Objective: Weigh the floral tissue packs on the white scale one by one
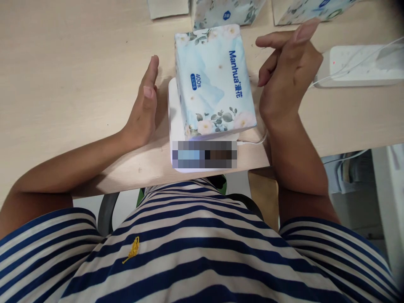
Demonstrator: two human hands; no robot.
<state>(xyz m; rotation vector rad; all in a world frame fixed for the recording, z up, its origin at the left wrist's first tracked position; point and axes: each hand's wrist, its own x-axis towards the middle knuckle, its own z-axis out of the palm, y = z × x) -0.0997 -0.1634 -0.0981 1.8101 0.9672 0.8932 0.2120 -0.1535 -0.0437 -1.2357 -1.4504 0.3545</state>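
Observation:
A pack of tissues [211,84], pale blue with printed flowers and blue lettering, rests on a flat white device [175,126] near the table's front edge. The device looks like a scale; its front panel is blurred out. To the left of the pack, apart from it, my left hand [145,101] is held edge-on with fingers stretched out and nothing in it. My right hand [287,69] is on the pack's other side, a small gap away, its index finger and thumb extended and the other fingers loosely curled, holding nothing that I can see.
More flowered tissue packs [227,12] stand along the far side, with another pack [312,10] to their right. A white power strip [360,65] with a small red light lies at the right, with thin cables across it. A white cable [252,142] runs from the device.

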